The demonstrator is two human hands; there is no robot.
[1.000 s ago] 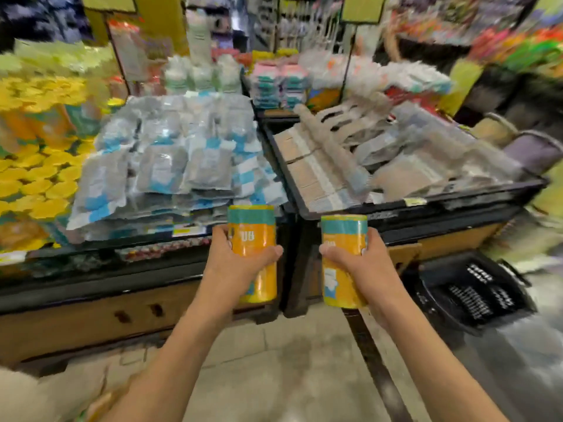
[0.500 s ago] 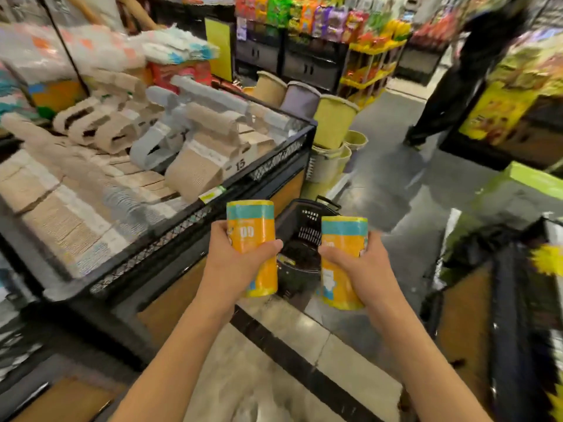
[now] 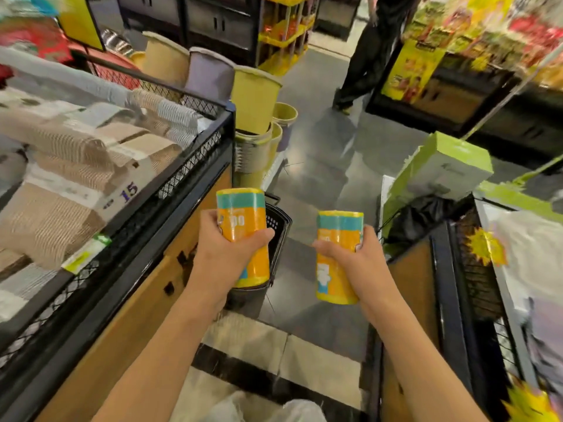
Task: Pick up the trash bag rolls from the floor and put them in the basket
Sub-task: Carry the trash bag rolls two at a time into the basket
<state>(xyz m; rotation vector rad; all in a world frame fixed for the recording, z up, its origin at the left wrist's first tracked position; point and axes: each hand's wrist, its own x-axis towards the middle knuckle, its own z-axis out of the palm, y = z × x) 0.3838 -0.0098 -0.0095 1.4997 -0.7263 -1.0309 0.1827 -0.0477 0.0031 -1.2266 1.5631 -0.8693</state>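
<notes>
Hands each gripping one upright trash bag roll: left hand (image 3: 227,252) roll (image 3: 243,236), right hand (image 3: 350,254) roll (image 3: 338,257), black basket (image 3: 278,229) behind

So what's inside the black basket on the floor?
Only part of the black basket shows: a strip of slotted wall and rim. The left hand and its trash bag roll cover the interior, so its contents cannot be seen.

One head-worn camera looked forward and down a shop aisle, close above both outstretched forearms, with the floor (image 3: 320,184) stretching ahead.
</notes>
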